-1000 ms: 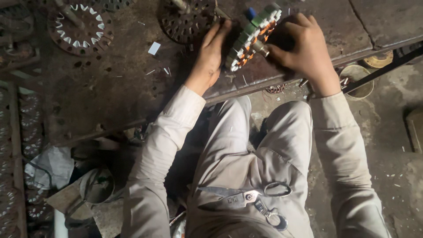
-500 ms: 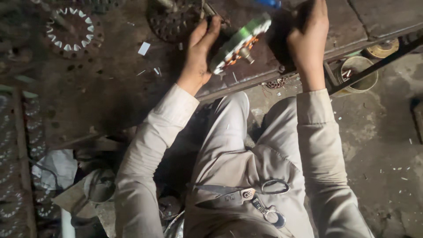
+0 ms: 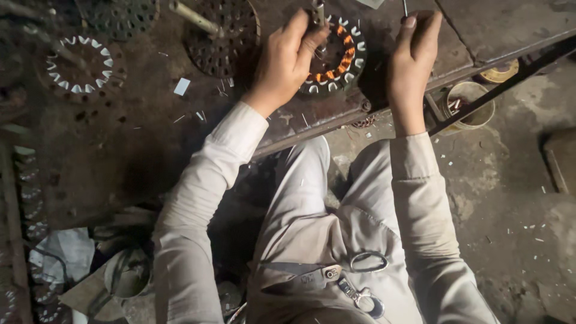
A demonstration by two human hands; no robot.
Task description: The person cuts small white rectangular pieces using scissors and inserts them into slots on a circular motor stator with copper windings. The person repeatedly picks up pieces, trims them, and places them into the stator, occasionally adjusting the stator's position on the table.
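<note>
A round motor stator point(image 3: 339, 60) with copper windings and white slot papers lies flat on the dark metal workbench point(image 3: 120, 138). My left hand point(image 3: 287, 60) rests on its left rim, thumb and fingers pinching the shaft stub at its top edge. My right hand point(image 3: 414, 57) is closed beside the stator's right side, gripping a thin metal rod point(image 3: 405, 7) that sticks up past the frame's top edge.
Other stators lie on the bench: one with white papers point(image 3: 78, 63) at far left, a perforated one with a shaft point(image 3: 219, 36) in the middle. A small tin point(image 3: 471, 105) sits under the bench's right edge. Scissors point(image 3: 360, 264) lie on my lap.
The stator, tilted on edge between both hands before, now lies flat on the bench. My right hand has left it and holds a thin rod.
</note>
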